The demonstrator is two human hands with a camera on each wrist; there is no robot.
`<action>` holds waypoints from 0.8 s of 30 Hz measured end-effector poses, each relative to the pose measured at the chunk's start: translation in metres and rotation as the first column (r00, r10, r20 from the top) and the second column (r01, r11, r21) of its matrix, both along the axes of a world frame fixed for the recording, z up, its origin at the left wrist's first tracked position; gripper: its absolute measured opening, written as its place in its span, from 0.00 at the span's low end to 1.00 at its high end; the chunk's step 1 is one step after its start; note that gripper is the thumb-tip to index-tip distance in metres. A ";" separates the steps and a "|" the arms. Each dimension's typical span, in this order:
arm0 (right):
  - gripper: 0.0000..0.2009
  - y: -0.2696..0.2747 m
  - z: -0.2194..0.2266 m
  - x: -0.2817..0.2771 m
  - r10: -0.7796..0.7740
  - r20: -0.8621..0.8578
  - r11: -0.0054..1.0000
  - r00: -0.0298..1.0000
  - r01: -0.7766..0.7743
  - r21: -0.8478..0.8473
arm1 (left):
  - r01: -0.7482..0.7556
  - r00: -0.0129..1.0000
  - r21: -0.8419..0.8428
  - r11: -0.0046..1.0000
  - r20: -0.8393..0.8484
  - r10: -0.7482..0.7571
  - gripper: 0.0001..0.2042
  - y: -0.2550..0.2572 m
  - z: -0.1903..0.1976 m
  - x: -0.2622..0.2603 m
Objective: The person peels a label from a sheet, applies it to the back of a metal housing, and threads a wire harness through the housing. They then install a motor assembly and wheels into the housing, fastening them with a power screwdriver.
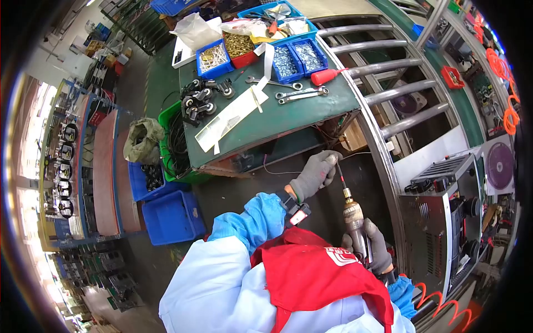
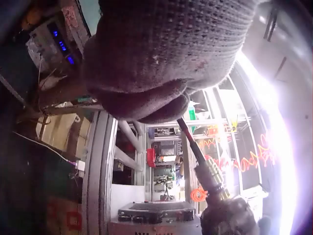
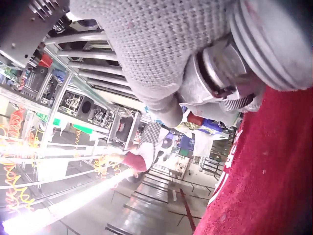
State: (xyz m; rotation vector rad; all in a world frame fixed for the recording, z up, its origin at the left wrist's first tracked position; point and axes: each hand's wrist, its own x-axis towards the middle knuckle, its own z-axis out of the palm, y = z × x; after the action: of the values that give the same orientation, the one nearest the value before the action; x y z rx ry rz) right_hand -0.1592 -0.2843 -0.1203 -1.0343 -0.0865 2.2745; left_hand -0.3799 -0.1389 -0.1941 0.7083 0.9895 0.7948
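My gloved right hand (image 1: 377,247) grips the body of a pneumatic screwdriver (image 1: 353,215), which points up and away from my red-collared chest. From its brass-coloured nose runs a long thin driver bit (image 1: 341,178) with a red band. My left hand (image 1: 317,175), in a grey knit glove, pinches the far end of the bit between thumb and fingers; the tip is hidden there. In the left wrist view the curled fingers (image 2: 146,103) meet the dark bit (image 2: 190,139). Close up in the right wrist view, the glove (image 3: 146,54) wraps the metal tool body (image 3: 205,76).
Ahead is a green workbench (image 1: 288,119) with blue screw bins (image 1: 286,62), wrenches (image 1: 302,95), a red-handled screwdriver (image 1: 327,76) and black casters (image 1: 200,100). To the right are a roller conveyor (image 1: 411,91) and a metal-cased appliance (image 1: 444,216). Blue crates (image 1: 173,217) stand at left.
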 end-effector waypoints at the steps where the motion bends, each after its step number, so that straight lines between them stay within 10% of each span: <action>1: 0.30 0.002 -0.005 0.000 0.015 -0.059 1.000 0.998 -0.014 0.017 | 0.013 1.000 0.038 0.999 -0.010 -0.013 0.19 0.001 0.002 -0.005; 4: 0.29 0.007 -0.002 -0.005 0.066 -0.142 0.996 0.988 -0.058 0.062 | 0.034 0.982 0.148 0.988 -0.187 -0.005 0.24 0.010 0.014 -0.038; 7: 0.25 0.015 0.011 -0.011 0.044 -0.085 0.997 0.995 -0.038 0.066 | -0.351 0.898 0.255 0.901 -0.182 0.402 0.14 0.061 -0.031 -0.117; 10: 0.27 0.011 -0.005 0.005 0.021 0.021 0.995 1.000 -0.023 0.099 | -0.761 0.566 0.248 0.600 -0.197 0.800 0.12 0.112 -0.036 -0.206; 11: 0.25 0.013 0.003 0.001 0.010 0.109 0.994 0.994 -0.022 0.105 | -0.718 0.421 0.459 0.523 -0.313 0.852 0.11 0.137 -0.067 -0.243; 15: 0.27 0.012 0.011 -0.007 -0.041 0.303 0.997 0.952 0.020 0.073 | -0.484 0.407 0.620 0.618 -0.465 0.786 0.25 0.198 -0.134 -0.327; 20: 0.29 0.001 0.006 -0.005 -0.075 0.395 0.997 0.916 0.063 0.045 | -0.437 0.224 0.506 0.744 -0.740 0.635 0.22 0.223 -0.158 -0.338; 24: 0.30 -0.004 0.006 -0.006 -0.069 0.425 0.997 0.903 0.048 0.060 | -0.491 0.426 0.548 0.677 -0.527 0.735 0.16 0.213 -0.127 -0.329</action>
State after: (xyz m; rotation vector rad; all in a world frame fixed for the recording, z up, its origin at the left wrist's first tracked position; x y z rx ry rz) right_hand -0.1650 -0.2884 -0.1145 -1.4734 -0.2860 1.9452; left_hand -0.7090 0.0742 -0.3211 0.9752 1.9710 1.4183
